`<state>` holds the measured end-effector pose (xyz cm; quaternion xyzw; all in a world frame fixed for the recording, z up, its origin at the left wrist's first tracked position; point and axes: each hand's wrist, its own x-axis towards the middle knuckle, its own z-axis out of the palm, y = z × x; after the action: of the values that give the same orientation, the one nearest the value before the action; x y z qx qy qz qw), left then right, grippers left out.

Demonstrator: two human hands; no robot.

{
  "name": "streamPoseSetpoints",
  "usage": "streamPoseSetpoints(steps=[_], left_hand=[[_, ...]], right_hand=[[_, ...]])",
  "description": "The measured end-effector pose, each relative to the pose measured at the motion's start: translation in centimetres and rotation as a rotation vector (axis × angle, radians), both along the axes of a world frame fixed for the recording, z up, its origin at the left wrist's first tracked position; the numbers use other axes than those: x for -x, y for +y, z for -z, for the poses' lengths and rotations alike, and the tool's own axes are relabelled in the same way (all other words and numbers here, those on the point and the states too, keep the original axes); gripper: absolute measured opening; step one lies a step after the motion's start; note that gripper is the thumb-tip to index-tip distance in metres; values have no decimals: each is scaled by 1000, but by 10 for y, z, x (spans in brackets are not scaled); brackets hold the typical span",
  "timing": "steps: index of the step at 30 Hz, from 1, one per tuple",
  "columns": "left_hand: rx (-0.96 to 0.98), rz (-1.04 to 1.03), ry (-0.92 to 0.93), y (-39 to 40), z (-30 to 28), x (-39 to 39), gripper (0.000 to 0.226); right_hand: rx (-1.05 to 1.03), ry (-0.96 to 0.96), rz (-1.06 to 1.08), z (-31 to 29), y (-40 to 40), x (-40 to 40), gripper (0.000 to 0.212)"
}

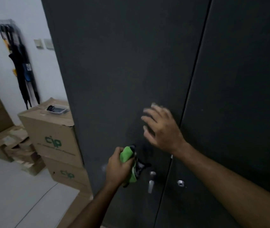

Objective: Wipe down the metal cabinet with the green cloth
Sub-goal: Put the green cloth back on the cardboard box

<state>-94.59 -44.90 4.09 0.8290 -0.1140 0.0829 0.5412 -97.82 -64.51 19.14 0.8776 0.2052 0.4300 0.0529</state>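
A tall dark grey metal cabinet with two doors fills most of the view. My left hand grips a bunched green cloth with dark edging, held in front of the left door just above its silver handle. My right hand is raised higher on the same door with fingers spread and relaxed, blurred by motion; whether it touches the door I cannot tell. A round lock sits on the right door.
Stacked cardboard boxes stand against the cabinet's left side, a small tray on top. More flattened boxes lie on the pale tiled floor. Umbrellas hang on the white wall.
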Motion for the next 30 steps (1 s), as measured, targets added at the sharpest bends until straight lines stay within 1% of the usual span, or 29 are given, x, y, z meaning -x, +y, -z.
streamPoseSetpoints(steps=[1, 2, 3, 5, 6, 8, 9, 11, 14, 17, 19, 21, 22, 24, 26, 27, 28, 30], left_hand=[[61, 36, 0, 13, -12, -5, 26], [119, 80, 7, 28, -24, -11, 24], [179, 139, 27, 44, -35, -19, 24], [338, 293, 98, 80, -56, -37, 35], [419, 358, 162, 99, -64, -48, 43], [542, 396, 327, 136, -79, -73, 59], [590, 396, 408, 156, -85, -87, 61], [609, 410, 496, 198, -94, -115, 58], [474, 444, 423, 265, -111, -149, 52], [339, 450, 389, 331, -129, -183, 40], [212, 434, 372, 369, -138, -207, 31], [109, 437, 368, 399, -138, -232, 32], [96, 451, 383, 409, -136, -243, 34], [169, 486, 454, 421, -128, -267, 39], [245, 511, 515, 427, -121, -291, 39], [271, 501, 527, 428, -118, -304, 37], [319, 469, 530, 429, -116, -317, 36], [466, 347, 522, 430, -115, -346, 35]], right_hand=[[-61, 84, -51, 6, 19, -3, 26], [-158, 203, -76, 11, 40, -7, 26], [-277, 355, -76, 15, 60, -13, 31], [-507, 671, -85, 23, 102, -28, 46], [-624, 806, -123, 25, 122, -38, 50], [-860, 985, -233, 26, 162, -59, 43], [-927, 1016, -275, 26, 181, -72, 36], [-954, 1032, -286, 24, 216, -100, 26], [-993, 1037, -246, 16, 265, -140, 16], [-1141, 1048, -256, 7, 303, -181, 5], [-1245, 1071, -310, 3, 324, -205, 6], [-1341, 1100, -375, 3, 347, -229, 7], [-1380, 1114, -387, 4, 358, -241, 13], [-1424, 1144, -376, 10, 379, -266, 21], [-1502, 1159, -366, 17, 396, -293, 16], [-1589, 1164, -377, 21, 404, -308, 13], [-1714, 1173, -399, 25, 410, -321, 17], [-1951, 1247, -501, 38, 422, -349, 37]])
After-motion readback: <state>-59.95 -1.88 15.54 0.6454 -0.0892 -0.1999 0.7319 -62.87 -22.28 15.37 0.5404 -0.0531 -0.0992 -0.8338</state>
